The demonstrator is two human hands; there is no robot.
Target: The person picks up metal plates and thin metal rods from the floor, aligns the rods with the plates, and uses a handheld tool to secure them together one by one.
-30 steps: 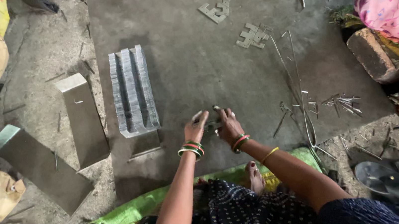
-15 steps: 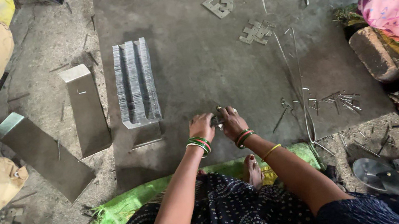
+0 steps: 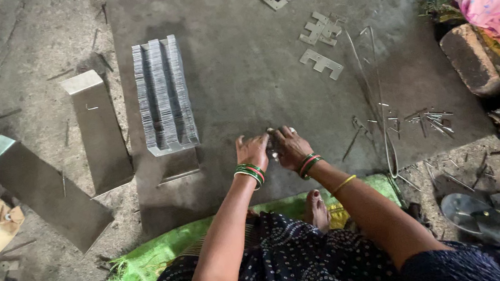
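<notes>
Grey concrete floor (image 3: pixel 241 66) fills the frame. At lower centre the left hand (image 3: pixel 253 151) and right hand (image 3: pixel 290 147) meet, fingers curled together around a small metal piece (image 3: pixel 273 146) between them. A stack of stamped metal plates (image 3: pixel 162 95) stands just left; loose nails (image 3: pixel 426 119) lie right.

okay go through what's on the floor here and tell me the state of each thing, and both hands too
Left hand: closed on small metal piece, held against right hand.
Right hand: gripping the same piece.
Small metal piece: mostly hidden between hands.
Stamped plate stack: packed together, lying flat.
Loose plates: scattered, flat.
Nails: strewn loose.
</notes>
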